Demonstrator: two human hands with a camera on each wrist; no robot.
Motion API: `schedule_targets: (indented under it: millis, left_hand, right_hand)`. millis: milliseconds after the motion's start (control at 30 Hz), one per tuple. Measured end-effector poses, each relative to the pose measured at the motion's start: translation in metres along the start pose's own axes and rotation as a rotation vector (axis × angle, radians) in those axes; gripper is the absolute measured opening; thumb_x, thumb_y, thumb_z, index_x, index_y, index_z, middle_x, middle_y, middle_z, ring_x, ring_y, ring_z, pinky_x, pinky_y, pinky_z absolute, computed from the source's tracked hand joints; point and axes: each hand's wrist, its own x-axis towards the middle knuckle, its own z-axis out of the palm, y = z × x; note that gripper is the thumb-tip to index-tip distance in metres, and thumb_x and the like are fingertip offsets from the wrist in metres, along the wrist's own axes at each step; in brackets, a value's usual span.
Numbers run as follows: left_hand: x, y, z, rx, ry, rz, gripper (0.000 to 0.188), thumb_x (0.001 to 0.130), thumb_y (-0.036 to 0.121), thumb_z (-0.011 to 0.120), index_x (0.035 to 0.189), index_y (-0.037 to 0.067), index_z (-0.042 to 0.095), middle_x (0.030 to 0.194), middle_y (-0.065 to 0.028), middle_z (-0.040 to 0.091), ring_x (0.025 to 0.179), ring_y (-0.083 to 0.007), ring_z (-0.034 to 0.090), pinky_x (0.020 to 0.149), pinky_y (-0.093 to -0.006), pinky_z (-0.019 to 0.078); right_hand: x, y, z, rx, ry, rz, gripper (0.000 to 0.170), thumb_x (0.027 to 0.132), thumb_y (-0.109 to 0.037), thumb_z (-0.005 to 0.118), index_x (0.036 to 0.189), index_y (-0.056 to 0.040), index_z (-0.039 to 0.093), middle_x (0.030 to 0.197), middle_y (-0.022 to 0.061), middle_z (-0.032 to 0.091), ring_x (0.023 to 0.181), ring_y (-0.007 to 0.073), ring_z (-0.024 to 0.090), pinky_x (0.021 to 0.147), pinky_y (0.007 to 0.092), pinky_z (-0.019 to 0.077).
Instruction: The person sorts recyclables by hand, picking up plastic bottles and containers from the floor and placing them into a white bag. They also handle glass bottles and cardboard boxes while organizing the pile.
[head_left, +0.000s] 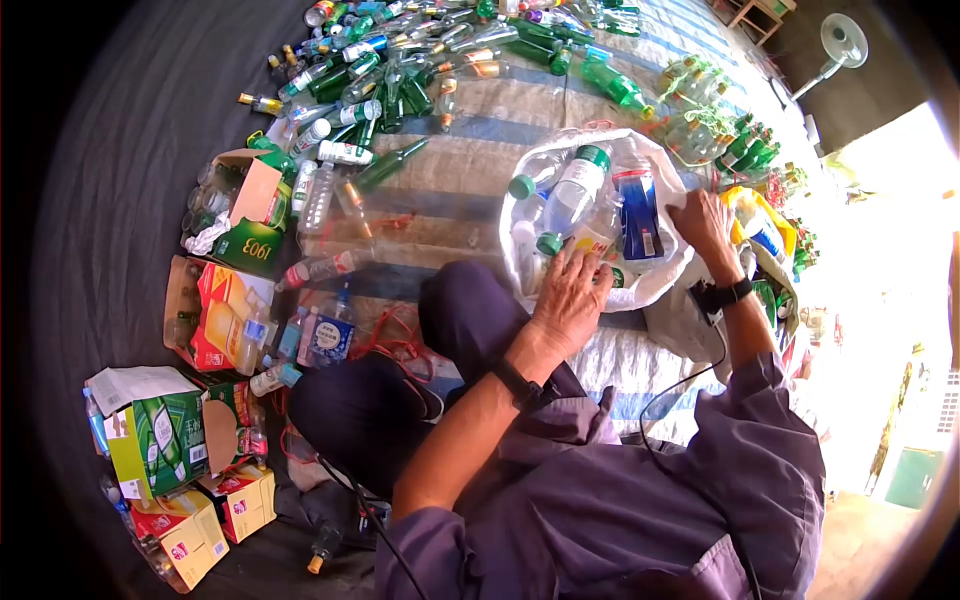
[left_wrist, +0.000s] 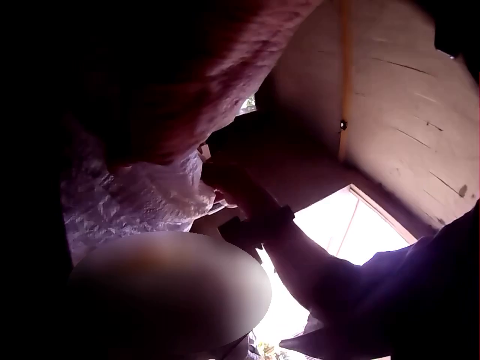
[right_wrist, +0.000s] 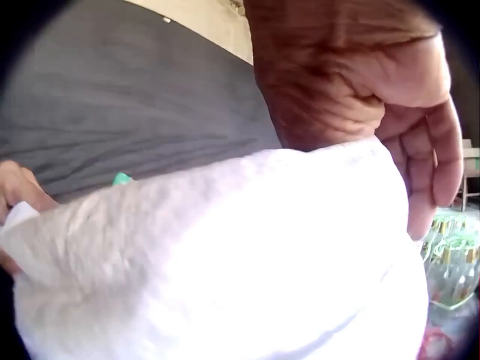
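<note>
A white sack stands wide with its mouth up, holding clear bottles with green caps and a dark blue container. At the near rim is the left hand; in the right wrist view that hand pinches the edge of the sack. Beside the right rim is the right hand, its fingertips touching the sack. Its fingers hang loosely bent in the right wrist view. The left wrist view is dark, with the left hand large and blurred above the sack.
Loose glass and plastic bottles lie heaped at the far side. Opened cartons stand along the left. Bundled bottles and a yellow bag are at the right, with a fan behind. Red string lies near the knees.
</note>
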Motion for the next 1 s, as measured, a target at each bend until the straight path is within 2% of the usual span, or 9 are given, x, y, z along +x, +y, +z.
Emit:
schedule_targets:
  millis: [67,167,333,433,500,600,633,733,1000]
  left_hand:
    - [0.0,0.001,0.001,0.005,-0.027,-0.021,0.036,0.084,0.009,0.059,0.119,-0.001,0.063,0.124,-0.0194,0.062,0.122,-0.0346,0.055,0.105,-0.0498,0.0399]
    - [0.001,-0.003,0.003,-0.015,-0.074,-0.037,0.037,0.084,0.008,0.059,0.119,-0.001,0.062,0.123,-0.0195,0.062,0.121,-0.0345,0.055,0.105,-0.0487,0.0407]
    - [-0.001,0.0,0.007,-0.015,-0.028,0.021,0.038,0.084,0.009,0.058,0.12,-0.001,0.061,0.121,-0.0202,0.062,0.121,-0.0352,0.055,0.106,-0.0478,0.041]
    - [-0.001,0.002,0.005,0.007,-0.03,0.025,0.038,0.085,0.01,0.058,0.121,-0.002,0.06,0.122,-0.0208,0.061,0.121,-0.0364,0.055,0.108,-0.0492,0.0397]
    - [0.0,0.002,0.004,0.095,0.058,0.072,0.033,0.086,0.013,0.059,0.115,-0.003,0.061,0.116,-0.0213,0.06,0.116,-0.0353,0.055,0.117,-0.0514,0.0329]
    - [0.001,0.001,0.004,0.105,0.144,0.083,0.033,0.085,0.013,0.059,0.113,-0.004,0.06,0.116,-0.022,0.059,0.117,-0.0357,0.054,0.119,-0.0525,0.0305]
    - [0.001,0.002,0.003,0.098,0.13,0.074,0.033,0.084,0.013,0.059,0.113,-0.004,0.06,0.116,-0.0227,0.058,0.118,-0.0361,0.053,0.119,-0.0524,0.0298]
    - [-0.001,0.002,0.0,0.058,-0.013,0.02,0.041,0.085,0.012,0.057,0.123,-0.003,0.056,0.131,-0.0247,0.055,0.129,-0.0392,0.05,0.114,-0.0513,0.0339]
    - [-0.005,0.001,-0.003,0.06,0.012,0.019,0.045,0.084,0.01,0.059,0.126,-0.004,0.055,0.132,-0.0258,0.054,0.132,-0.0413,0.047,0.116,-0.0495,0.0339]
  right_hand:
    - [0.021,0.015,0.009,-0.046,0.115,-0.01,0.023,0.081,-0.021,0.063,0.081,-0.0002,0.072,0.078,0.0273,0.069,0.077,0.0444,0.069,0.074,0.0528,0.0554]
    - [0.032,0.035,0.027,-0.012,0.353,0.008,0.023,0.083,-0.022,0.06,0.075,-0.0016,0.07,0.076,0.0267,0.068,0.075,0.0443,0.068,0.073,0.0538,0.054]
    - [0.025,0.039,0.038,-0.006,0.272,0.084,0.025,0.084,-0.025,0.061,0.074,-0.0033,0.068,0.075,0.0228,0.068,0.074,0.0437,0.068,0.069,0.0545,0.0519]
    - [0.015,0.037,0.028,0.008,0.207,0.082,0.029,0.084,-0.029,0.063,0.095,-0.0028,0.07,0.087,0.0218,0.071,0.079,0.0431,0.069,0.071,0.0542,0.0525]
    - [0.002,0.031,0.021,0.111,0.365,-0.031,0.044,0.084,-0.027,0.068,0.121,-0.0033,0.064,0.11,0.0206,0.07,0.097,0.0402,0.068,0.084,0.0505,0.0527]
    - [-0.024,-0.003,-0.003,0.125,0.534,-0.244,0.056,0.083,-0.021,0.073,0.134,-0.0058,0.057,0.129,0.0181,0.063,0.117,0.0369,0.061,0.1,0.0474,0.0473]
    - [-0.032,-0.014,-0.009,0.188,0.526,-0.315,0.052,0.082,-0.016,0.074,0.131,-0.0063,0.06,0.132,0.0157,0.061,0.124,0.0353,0.055,0.107,0.0465,0.0415]
    - [-0.041,-0.031,-0.006,0.178,0.447,-0.561,0.053,0.08,-0.018,0.077,0.129,-0.0054,0.062,0.135,0.0131,0.061,0.126,0.0343,0.055,0.105,0.0467,0.0431]
    - [-0.033,-0.036,0.025,0.195,0.266,-0.505,0.056,0.077,-0.015,0.076,0.128,0.0024,0.06,0.14,0.0225,0.057,0.119,0.0389,0.06,0.101,0.0453,0.0491]
